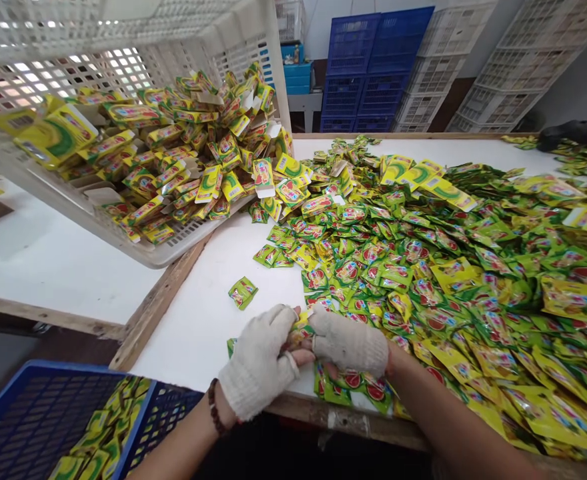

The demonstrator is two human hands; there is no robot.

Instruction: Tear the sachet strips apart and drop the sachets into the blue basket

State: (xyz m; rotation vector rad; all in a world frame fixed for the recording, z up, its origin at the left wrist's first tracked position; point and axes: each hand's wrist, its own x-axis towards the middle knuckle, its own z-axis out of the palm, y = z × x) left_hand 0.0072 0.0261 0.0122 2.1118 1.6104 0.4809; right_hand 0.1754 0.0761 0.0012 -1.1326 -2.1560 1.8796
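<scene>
My left hand, in a white fingerless knit glove with a beaded bracelet at the wrist, is closed near the table's front edge. My right hand, gloved the same way, meets it fingertip to fingertip. Pinched between them is a small yellow packet, mostly covered by the fingers; whether it is a sachet or a box I cannot make out. A single green sachet lies on the white tabletop just beyond my left hand. Green sachets with red fruit pictures lie under and beside my right hand.
A tilted white crate spills yellow cartons onto the table from the left. A wide heap of green and yellow sachets covers the right. Below left stands a blue crate holding filled cartons. Stacked blue crates stand at the back.
</scene>
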